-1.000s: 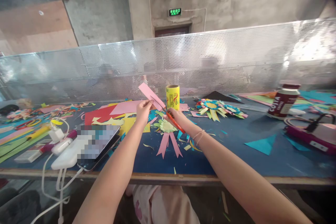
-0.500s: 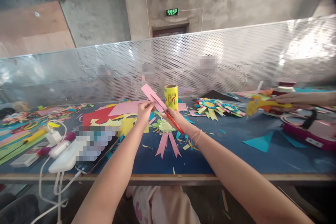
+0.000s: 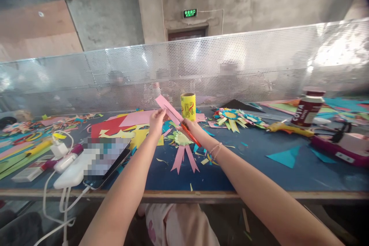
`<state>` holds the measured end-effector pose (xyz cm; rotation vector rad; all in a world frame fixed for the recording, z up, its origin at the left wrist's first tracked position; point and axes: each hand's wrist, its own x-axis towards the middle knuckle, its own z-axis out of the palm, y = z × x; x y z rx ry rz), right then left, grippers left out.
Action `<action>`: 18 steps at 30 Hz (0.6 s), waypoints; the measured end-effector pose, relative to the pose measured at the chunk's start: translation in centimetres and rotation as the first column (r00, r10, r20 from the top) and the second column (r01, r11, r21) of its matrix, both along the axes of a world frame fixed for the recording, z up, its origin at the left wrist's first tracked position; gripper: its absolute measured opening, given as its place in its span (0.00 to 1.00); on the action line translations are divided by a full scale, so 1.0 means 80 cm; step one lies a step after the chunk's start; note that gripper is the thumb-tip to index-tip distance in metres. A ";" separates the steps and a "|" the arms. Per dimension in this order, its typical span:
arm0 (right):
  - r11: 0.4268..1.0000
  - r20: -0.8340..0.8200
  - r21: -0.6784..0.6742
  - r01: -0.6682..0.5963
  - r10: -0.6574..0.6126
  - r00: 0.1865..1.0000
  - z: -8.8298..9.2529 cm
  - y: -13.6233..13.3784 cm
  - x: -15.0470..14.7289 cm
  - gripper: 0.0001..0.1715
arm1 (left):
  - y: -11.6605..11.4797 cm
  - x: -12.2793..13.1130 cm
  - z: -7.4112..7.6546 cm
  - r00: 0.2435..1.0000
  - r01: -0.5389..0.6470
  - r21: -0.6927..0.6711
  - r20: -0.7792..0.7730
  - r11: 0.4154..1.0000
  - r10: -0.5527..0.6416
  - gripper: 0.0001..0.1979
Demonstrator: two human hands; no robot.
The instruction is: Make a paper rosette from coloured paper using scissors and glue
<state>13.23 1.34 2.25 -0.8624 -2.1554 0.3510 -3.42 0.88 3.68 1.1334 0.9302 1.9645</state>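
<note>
My left hand point(image 3: 157, 121) pinches the edge of a pink paper strip point(image 3: 162, 102), which is held up above the table and slants down to the right. In my right hand point(image 3: 193, 128) is a pair of scissors point(image 3: 190, 137) with orange-red handles, its blades lying along the strip. Whether the blades are parted is hard to see. Just below my hands rests a paper rosette point(image 3: 181, 138) with a pale yellow-green centre and two notched pink tails point(image 3: 178, 159). A yellow roll point(image 3: 188, 107) stands upright right behind my right hand.
To the left lie a phone point(image 3: 106, 165), a white power bank point(image 3: 72, 175) and cables. A yellow glue gun point(image 3: 291, 128), a Costa bottle point(image 3: 308, 109) and a purple-edged case point(image 3: 341, 153) are on the right. Finished rosettes point(image 3: 230, 115) and paper scraps cover the back.
Another person's hand at the right has let go of the yellow glue gun, now lying on the table, and left the view. My left hand has shifted slightly left along the strip.
</note>
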 end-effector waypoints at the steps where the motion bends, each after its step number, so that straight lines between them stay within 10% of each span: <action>1: 1.000 0.003 0.001 -0.006 0.006 1.000 0.000 -0.001 0.000 0.19 | 0.001 -0.002 0.000 1.000 -0.024 0.007 0.002 1.000 0.024 0.15; 18: 0.980 -0.057 -0.196 -0.026 0.015 0.998 0.004 -0.009 0.001 0.23 | 0.002 0.005 -0.006 0.993 0.040 0.061 -0.116 0.997 -0.033 0.13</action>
